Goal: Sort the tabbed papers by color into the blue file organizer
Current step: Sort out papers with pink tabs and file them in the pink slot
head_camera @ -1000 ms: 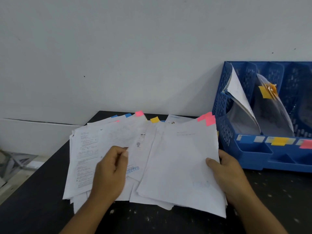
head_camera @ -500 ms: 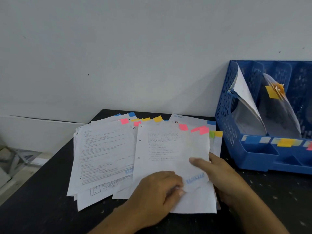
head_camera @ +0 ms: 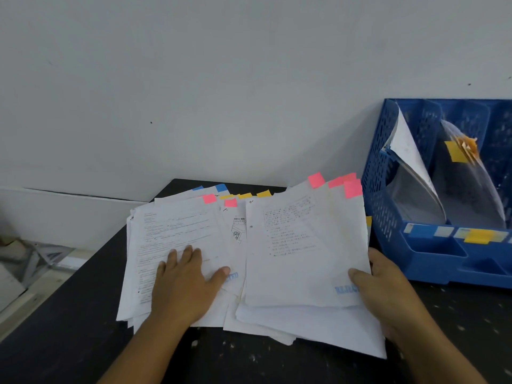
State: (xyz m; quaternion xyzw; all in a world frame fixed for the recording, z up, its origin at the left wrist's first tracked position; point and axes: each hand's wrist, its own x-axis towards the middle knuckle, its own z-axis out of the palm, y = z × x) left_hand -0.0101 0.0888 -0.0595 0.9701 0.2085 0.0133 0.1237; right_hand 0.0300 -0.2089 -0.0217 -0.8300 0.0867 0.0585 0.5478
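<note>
**Pink-tabbed sheets gathered beside the organizer**

A pale wall [head_camera: 221,79] fills most of the view, and a dark, paint-flecked bench [head_camera: 69,342] stands against it. At the bench's right end sits the blue file organizer [head_camera: 382,206], its slots marked at the front with coloured labels; one slot already holds curled sheets carrying yellow tabs [head_camera: 457,152].

The loose papers [head_camera: 177,234] lie fanned across the middle of the bench, with blue, yellow and pink tabs poking out along their far edges. The left hand [head_camera: 182,284] lies flat on them, fingers straight, pressing the pile down. The right hand [head_camera: 388,289] pinches the right edge of a thin bundle [head_camera: 304,259] with pink tabs [head_camera: 353,188], thumb on top, the sheets lifted slightly, just beside the organizer.

The sheets look light, limp and a little crumpled, so they will likely sag and slide apart if held by one corner. A grip along a side edge, with the bundle squared, should carry them best; the tabs look too flimsy to pull on.
</note>
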